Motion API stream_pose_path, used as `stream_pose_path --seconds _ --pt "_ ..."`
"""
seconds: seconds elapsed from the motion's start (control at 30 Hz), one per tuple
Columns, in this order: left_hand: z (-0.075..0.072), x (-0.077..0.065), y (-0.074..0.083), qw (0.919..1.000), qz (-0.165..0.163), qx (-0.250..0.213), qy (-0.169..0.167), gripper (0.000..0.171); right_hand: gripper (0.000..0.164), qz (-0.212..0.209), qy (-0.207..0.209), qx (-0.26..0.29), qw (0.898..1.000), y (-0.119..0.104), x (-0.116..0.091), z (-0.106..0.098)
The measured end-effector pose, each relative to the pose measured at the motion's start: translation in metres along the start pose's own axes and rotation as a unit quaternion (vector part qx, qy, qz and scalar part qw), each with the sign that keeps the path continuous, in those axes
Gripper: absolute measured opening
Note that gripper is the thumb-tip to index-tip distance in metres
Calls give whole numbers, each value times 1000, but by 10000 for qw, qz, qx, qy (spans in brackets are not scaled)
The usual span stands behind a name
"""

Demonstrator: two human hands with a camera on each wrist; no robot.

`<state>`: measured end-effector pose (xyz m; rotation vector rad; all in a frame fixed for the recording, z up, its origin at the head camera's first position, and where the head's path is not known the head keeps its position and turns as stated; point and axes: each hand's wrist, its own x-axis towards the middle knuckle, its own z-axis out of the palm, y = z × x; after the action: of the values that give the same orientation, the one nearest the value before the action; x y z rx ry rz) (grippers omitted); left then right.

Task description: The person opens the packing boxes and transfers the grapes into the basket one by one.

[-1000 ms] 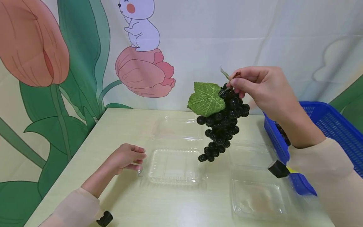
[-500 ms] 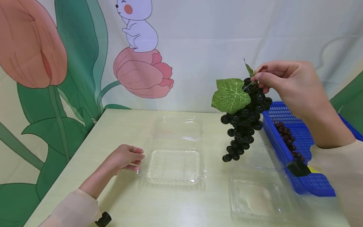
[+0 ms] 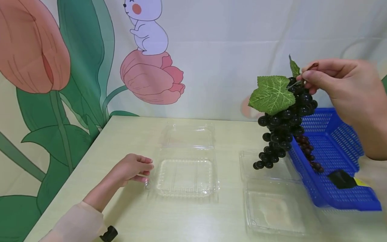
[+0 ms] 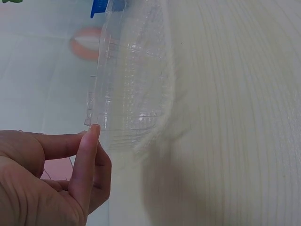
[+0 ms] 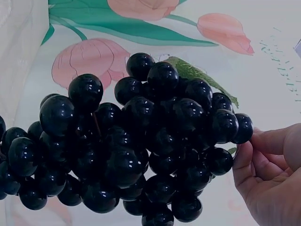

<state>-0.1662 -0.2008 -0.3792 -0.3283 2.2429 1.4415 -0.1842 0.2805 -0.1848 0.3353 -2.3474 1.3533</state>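
Note:
My right hand [image 3: 353,87] pinches the stem of a bunch of black grapes [image 3: 281,126] with green leaves [image 3: 272,95]. The bunch hangs in the air above the right-hand clear container and the basket's left edge. Glossy grapes [image 5: 141,141] fill much of the right wrist view, with the thumb and finger at their stem end. At the left, my left hand [image 3: 131,170] pinches the rim of an opened clear plastic clamshell container [image 3: 184,178]. Thumb and forefinger meet at that rim [image 4: 94,106] in the left wrist view.
A second opened clear clamshell container [image 3: 275,211] lies on the table [image 3: 181,222] at the right. Beside it stands a blue perforated basket [image 3: 329,198] with a dark red bunch of grapes [image 3: 308,151] inside. A printed cloth [image 3: 220,60] hangs behind the table.
My right hand has carried the black grapes rightward, from near the left container toward the basket. More of the basket and the red grapes shows now. The left hand has stayed put.

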Motion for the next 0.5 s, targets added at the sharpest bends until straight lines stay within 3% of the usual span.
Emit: stream_pose_path --seconds 0.1,0.3,0.5 --pt "0 1 1 10000 24 15 -17 35 16 -189 91 777 9968 7 2 -7" --pt "-1 1 0 10000 7 22 -32 35 16 -412 92 2379 9704 22 7 -20" --pt "-2 0 1 10000 -1 54 -18 36 18 -598 108 2740 9598 38 10 -36"
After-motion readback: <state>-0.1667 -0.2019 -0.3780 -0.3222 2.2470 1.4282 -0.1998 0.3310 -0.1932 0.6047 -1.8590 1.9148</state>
